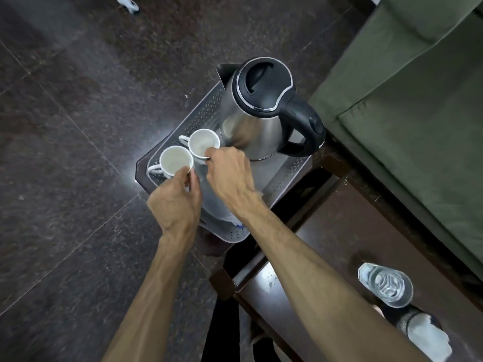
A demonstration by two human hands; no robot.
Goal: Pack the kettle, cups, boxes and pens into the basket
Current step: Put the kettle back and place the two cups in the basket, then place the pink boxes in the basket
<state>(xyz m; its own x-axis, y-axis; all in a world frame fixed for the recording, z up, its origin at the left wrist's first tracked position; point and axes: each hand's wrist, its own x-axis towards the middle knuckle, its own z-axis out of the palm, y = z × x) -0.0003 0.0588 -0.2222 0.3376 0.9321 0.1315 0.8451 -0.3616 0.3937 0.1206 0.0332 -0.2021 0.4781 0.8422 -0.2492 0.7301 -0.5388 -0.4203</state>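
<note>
A steel kettle point(251, 121) with a black lid and handle stands at the far end of a grey perforated basket point(290, 173) on a dark wooden table. Two white cups sit in the basket in front of the kettle. My left hand point(175, 202) pinches the rim of the nearer cup point(173, 160). The farther cup point(202, 145) is gripped at its rim by my right hand point(231, 176). A small blue tip, possibly a pen point(238, 226), shows under my right wrist. No boxes are visible.
The dark wooden table point(339, 231) extends toward me. A clear water bottle point(386, 286) stands at the lower right. A green sofa point(418, 100) fills the right side. Dark tiled floor point(78, 126) lies to the left.
</note>
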